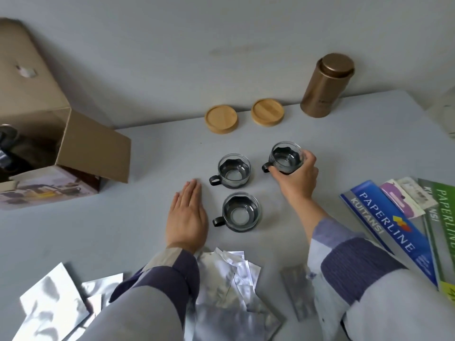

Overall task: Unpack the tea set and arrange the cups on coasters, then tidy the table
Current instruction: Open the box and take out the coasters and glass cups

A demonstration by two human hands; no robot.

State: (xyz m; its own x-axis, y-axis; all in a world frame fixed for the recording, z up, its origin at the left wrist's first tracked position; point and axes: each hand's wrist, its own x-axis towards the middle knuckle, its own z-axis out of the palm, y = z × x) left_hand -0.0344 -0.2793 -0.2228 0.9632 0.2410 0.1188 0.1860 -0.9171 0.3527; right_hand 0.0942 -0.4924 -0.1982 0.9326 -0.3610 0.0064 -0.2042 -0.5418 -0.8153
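Three glass cups with dark handles are on the grey table. My right hand (296, 177) grips the far right cup (285, 157) around its side. A second cup (234, 170) stands left of it, and a third cup (241, 212) stands nearer to me. My left hand (187, 212) lies flat on the table, fingers together, just left of these two cups and holding nothing. Two round bamboo coasters, the left coaster (221, 118) and the right coaster (267, 112), lie bare near the far edge.
A bronze canister (325, 86) stands at the back right. An open cardboard box (61, 148) sits at the left. Silver foil bags (221, 291) lie near me, more foil (51, 306) at the lower left. Paperline receipt books (394, 222) lie at the right.
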